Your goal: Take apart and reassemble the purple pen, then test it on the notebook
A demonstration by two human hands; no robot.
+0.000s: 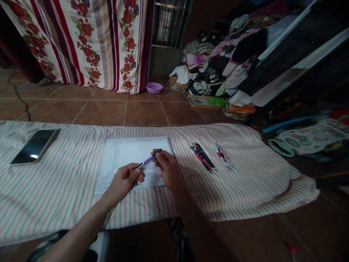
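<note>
A purple pen point(148, 160) with dark ends is held slantwise between my two hands, above a spiral notebook point(128, 147). My left hand point(125, 179) is closed on its lower left end. At the upper right end, my right hand point(168, 166) pinches the dark tip. The notebook lies open on the striped cloth, its wire spiral along the right edge and faint print down the left of the page. Right of it lies a bunch of dark and red pens point(203, 157), and beyond that a smaller group of pale and pink pens point(225, 157).
A smartphone point(34, 146) lies at the left on the striped cloth point(76, 174). Past the cloth's far edge are floor tiles, a purple basin point(154, 87) and a floral curtain point(100, 43). Heaped clothes point(218, 62) fill the back right, with a toy-like panel point(305, 136) at the right.
</note>
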